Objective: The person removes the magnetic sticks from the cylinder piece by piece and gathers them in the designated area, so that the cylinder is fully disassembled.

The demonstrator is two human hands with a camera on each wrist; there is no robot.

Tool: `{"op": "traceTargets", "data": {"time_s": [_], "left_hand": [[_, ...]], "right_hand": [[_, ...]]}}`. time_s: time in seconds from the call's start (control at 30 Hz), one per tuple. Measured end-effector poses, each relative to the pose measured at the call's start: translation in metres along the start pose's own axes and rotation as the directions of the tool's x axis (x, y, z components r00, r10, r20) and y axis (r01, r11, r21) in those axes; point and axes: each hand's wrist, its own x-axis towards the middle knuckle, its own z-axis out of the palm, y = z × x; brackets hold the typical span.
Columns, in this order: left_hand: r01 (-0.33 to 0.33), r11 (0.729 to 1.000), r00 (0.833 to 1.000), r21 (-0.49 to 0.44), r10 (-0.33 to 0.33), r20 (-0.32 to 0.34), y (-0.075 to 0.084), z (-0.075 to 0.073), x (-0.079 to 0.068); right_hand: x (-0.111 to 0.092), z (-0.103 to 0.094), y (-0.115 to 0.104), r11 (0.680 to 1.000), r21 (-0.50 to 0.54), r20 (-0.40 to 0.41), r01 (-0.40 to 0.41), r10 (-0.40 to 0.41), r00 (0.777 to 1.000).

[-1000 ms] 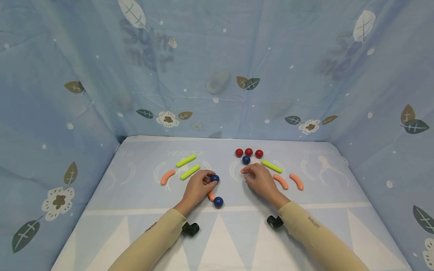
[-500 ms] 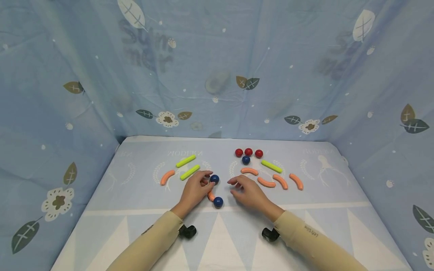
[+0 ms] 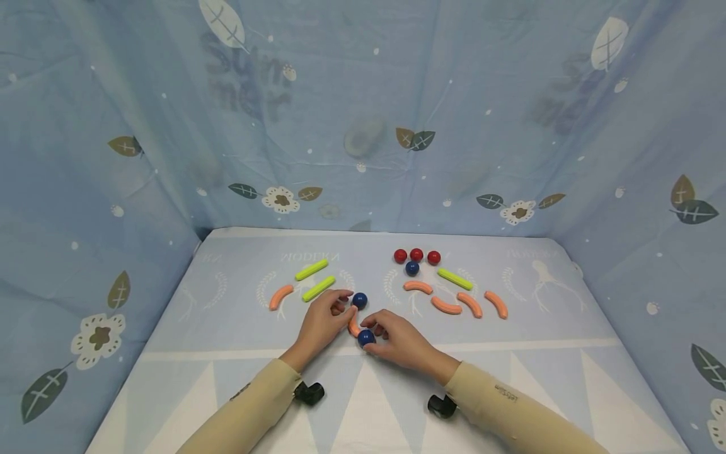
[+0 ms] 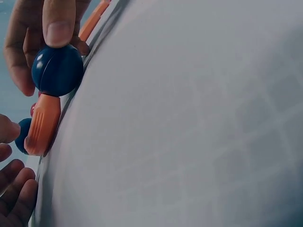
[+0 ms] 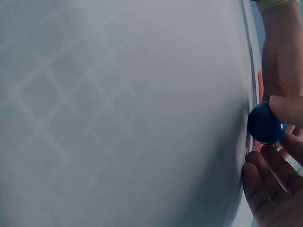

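My right hand [image 3: 399, 340] pinches a blue ball [image 5: 265, 124] on the table, thumb on its near side and fingers curled beyond. In the left wrist view, that ball touches the end of a grooved, curved orange piece [image 4: 45, 124]. A second blue ball [image 3: 360, 301] rests at the piece's far end. Beside this far ball is my left hand [image 3: 323, 321], fingers loosely bent, thumb tip close to the ball and the orange piece. A gap shows between left thumb and fingers in the left wrist view; whether the thumb touches either thing, I cannot tell.
Left lie two lime-green sticks [image 3: 318, 288] and a curved orange piece [image 3: 280, 297]. On the right are another blue ball [image 3: 412, 268], three red balls [image 3: 416, 255], a green stick [image 3: 455, 279] and several orange pieces [image 3: 446, 306]. Patterned curtains [image 3: 363, 113] surround the table.
My right hand has left the orange pieces on the right and come left and nearer, to the near blue ball. The left hand stays almost in place, its wrist shifting slightly nearer.
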Motion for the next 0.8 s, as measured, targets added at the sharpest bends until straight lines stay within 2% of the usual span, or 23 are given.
{"op": "traceTargets", "data": {"time_s": [0.17,0.3,0.6,0.8], "left_hand": [[-0.019,1.0,1.0,-0.013,0.019,0.009,-0.001,-0.001,-0.002],[-0.064,0.998,0.998,-0.028,0.064,0.029,-0.001,-0.002,-0.003],[-0.157,0.987,0.977,-0.014,0.158,0.141,0.0,-0.003,-0.002],[-0.218,0.975,0.968,0.036,0.212,0.137,-0.001,-0.001,0.0]], "right_hand": [[0.004,0.002,0.001,1.0,-0.015,-0.036,0.009,-0.01,0.999],[0.009,0.001,0.004,1.0,-0.002,-0.061,-0.002,0.002,0.998],[0.013,-0.001,0.01,0.999,0.02,-0.111,-0.026,0.028,0.993],[0.014,-0.001,0.009,0.999,0.017,-0.115,-0.039,0.04,0.993]]}}
